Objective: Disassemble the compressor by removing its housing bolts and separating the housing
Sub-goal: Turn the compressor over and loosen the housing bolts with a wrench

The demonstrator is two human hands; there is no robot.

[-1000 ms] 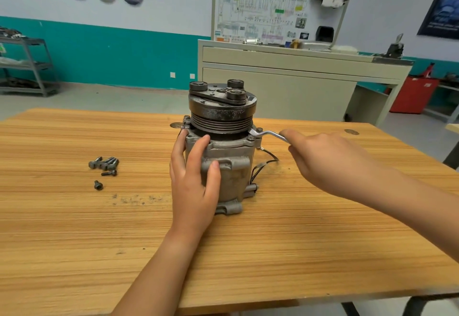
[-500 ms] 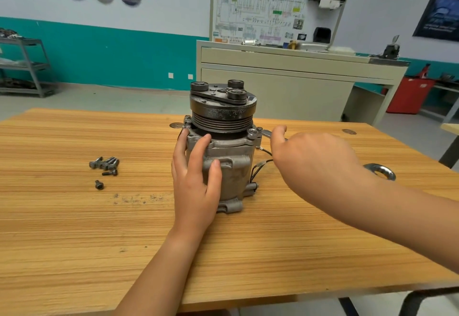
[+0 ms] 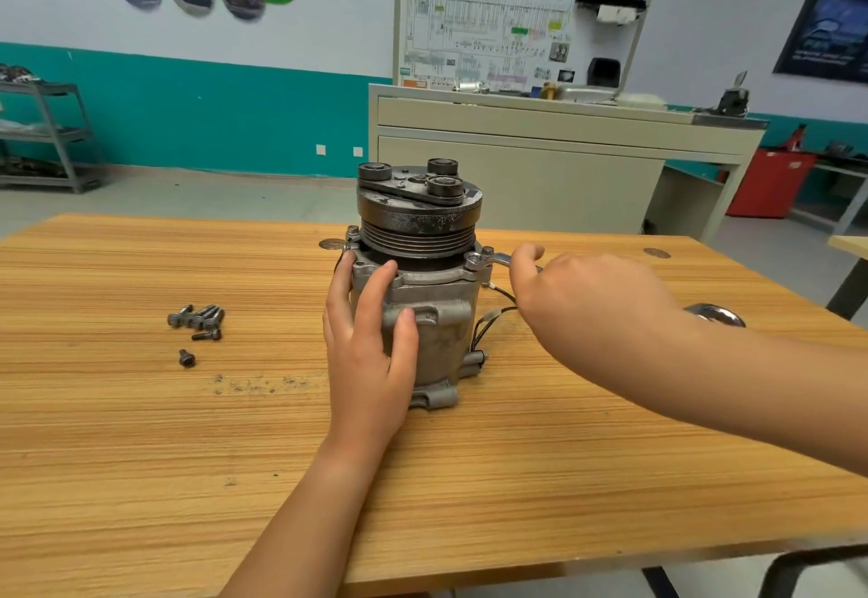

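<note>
Right hand (image 3: pixel 592 301), clamped on wrench (image 3: pixel 495 260), swung it nearer (ring end now showing) | left hand (image 3: pixel 371 353) grips compressor (image 3: pixel 439 315), unmoved

"HV" on wiring-diagram board (image 3: pixel 516 19), other print illegible

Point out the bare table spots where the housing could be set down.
Widest bare patch: the near-left table, bordered by the front edge, the left hand and the grit. Also bare: the far-left corner beyond the loose bolts. Crowded: around the compressor, where the right hand holds the wrench, and at the bolts.
</note>
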